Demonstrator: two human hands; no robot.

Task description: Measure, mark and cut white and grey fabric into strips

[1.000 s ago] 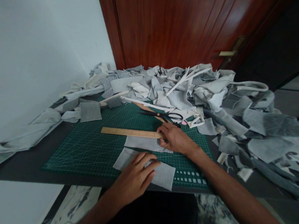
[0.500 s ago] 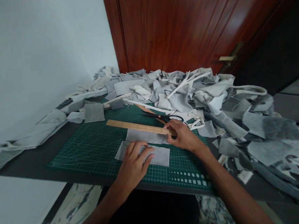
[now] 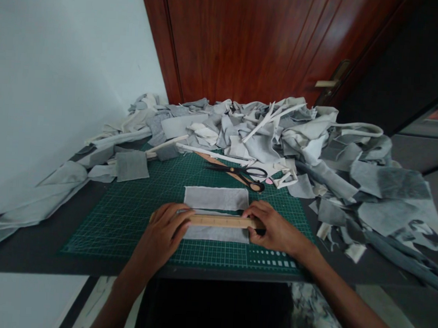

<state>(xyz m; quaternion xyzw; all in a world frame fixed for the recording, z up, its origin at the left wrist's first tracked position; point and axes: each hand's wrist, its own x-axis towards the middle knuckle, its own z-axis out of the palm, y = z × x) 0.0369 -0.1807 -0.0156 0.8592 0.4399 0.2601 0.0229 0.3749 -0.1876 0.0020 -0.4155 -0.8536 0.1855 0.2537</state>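
Note:
A wooden ruler (image 3: 215, 220) lies lengthwise across the nearer grey fabric strip (image 3: 216, 234), covering its middle. My left hand (image 3: 167, 225) grips the ruler's left end, with its fingers over the top. Pinched at the other end, the ruler sits between the thumb and fingers of my right hand (image 3: 269, 225). Just beyond it, a second grey fabric strip (image 3: 216, 198) rests flat on the green cutting mat (image 3: 126, 222). Past that strip are black-handled scissors (image 3: 237, 171), lying on another wooden ruler (image 3: 214, 159).
Grey and white fabric scraps (image 3: 257, 141) are heaped along the back and right of the dark table (image 3: 35, 252). A square grey piece (image 3: 133, 166) overlaps the mat's left side. A wooden door (image 3: 241, 46) with a handle stands behind.
My right hand has brought the ruler nearer, from the farther strip onto the nearer one. My left hand has shifted left off the fabric and taken the ruler's left end.

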